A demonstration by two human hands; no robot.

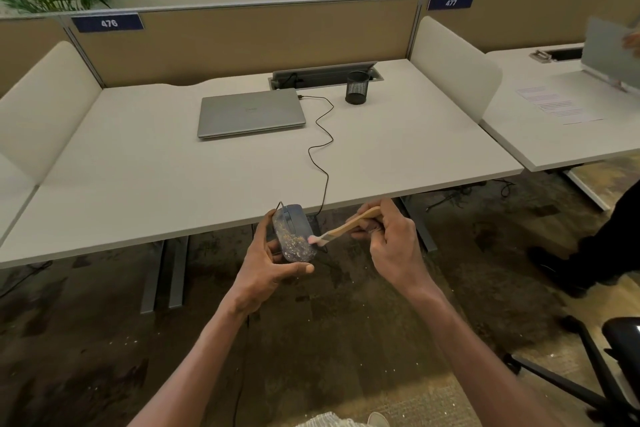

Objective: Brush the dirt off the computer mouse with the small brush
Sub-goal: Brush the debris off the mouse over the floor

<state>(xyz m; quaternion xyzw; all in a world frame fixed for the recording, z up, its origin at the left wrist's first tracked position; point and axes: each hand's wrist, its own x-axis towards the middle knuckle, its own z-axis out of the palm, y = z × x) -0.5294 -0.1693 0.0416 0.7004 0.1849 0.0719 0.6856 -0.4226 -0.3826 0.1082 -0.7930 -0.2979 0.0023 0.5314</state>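
Mouse [293, 231] is held off the front edge of the surface [138, 163], above the floor, gripped by the left hand [266, 265] with the thumb under its near end and the fingers behind its far side. Yellowish specks are seen across its top; what they are cannot be made out. A small brush [346, 227] with a wooden handle is clasped in the right hand [391, 243], its pale bristles touching the mouse's right edge. The handle's rear end is partly hidden by the fingers. The mouse cable [320, 139] is traced back to a closed laptop [250, 112]; its lower run is hidden behind the surface edge.
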